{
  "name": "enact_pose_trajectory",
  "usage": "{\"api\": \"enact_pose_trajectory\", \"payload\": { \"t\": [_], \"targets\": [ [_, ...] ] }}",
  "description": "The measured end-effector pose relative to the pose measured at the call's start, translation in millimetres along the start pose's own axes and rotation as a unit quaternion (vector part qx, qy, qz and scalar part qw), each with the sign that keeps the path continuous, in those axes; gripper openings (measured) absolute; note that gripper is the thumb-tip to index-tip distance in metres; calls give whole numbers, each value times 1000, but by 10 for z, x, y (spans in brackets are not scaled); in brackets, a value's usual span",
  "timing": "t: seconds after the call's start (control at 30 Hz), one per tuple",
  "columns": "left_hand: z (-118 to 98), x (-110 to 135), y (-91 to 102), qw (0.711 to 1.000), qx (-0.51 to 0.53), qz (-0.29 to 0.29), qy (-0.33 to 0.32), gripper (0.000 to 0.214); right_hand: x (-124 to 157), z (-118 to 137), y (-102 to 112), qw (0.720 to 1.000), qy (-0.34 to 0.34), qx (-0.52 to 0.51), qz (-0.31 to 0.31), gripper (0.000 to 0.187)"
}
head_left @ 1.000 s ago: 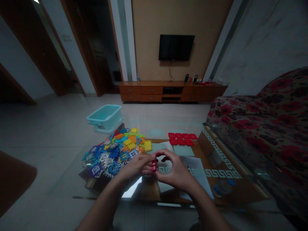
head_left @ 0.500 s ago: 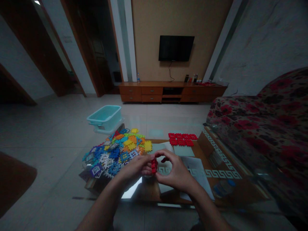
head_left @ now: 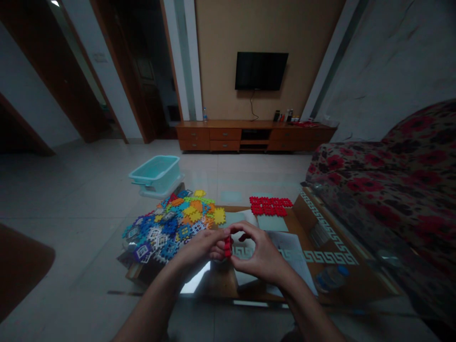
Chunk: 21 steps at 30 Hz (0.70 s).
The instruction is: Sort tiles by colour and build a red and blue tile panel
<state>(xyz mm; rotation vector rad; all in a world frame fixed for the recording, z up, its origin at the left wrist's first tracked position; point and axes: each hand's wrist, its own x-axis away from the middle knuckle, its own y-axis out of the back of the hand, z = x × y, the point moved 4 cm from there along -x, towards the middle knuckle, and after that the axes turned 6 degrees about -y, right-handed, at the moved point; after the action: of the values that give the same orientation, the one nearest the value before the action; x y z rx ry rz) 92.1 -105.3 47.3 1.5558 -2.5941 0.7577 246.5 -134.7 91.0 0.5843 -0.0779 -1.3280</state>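
Both my hands meet over the near part of a glass coffee table (head_left: 331, 223). My left hand (head_left: 203, 247) and my right hand (head_left: 261, 254) pinch small red toothed plastic tiles (head_left: 227, 246) between their fingertips, pressed together edge to edge. A further red tile (head_left: 244, 236) shows under my right fingers. A flat mat of joined red tiles (head_left: 270, 205) lies further back on the table. To the left sits a heap of loose tiles (head_left: 174, 221) in blue, orange, yellow, green and purple.
White paper sheets (head_left: 292, 254) lie under my right hand. A plastic bottle (head_left: 331, 277) rests below the glass at right. A turquoise tub (head_left: 156, 175) stands on the tiled floor beyond. A floral sofa (head_left: 399, 175) fills the right; a TV cabinet (head_left: 254, 135) lines the far wall.
My fingers have shifted slightly on the red tiles, turning them a little; the hands stay in the same spot over the table.
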Motion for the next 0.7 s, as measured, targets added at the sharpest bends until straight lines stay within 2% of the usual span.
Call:
{"api": "enact_pose_trajectory", "payload": {
  "t": [0.7],
  "targets": [
    [3, -12, 12, 997, -62, -1, -37, 43, -10, -9, 4, 1000, -9, 7, -2, 45]
  ]
}}
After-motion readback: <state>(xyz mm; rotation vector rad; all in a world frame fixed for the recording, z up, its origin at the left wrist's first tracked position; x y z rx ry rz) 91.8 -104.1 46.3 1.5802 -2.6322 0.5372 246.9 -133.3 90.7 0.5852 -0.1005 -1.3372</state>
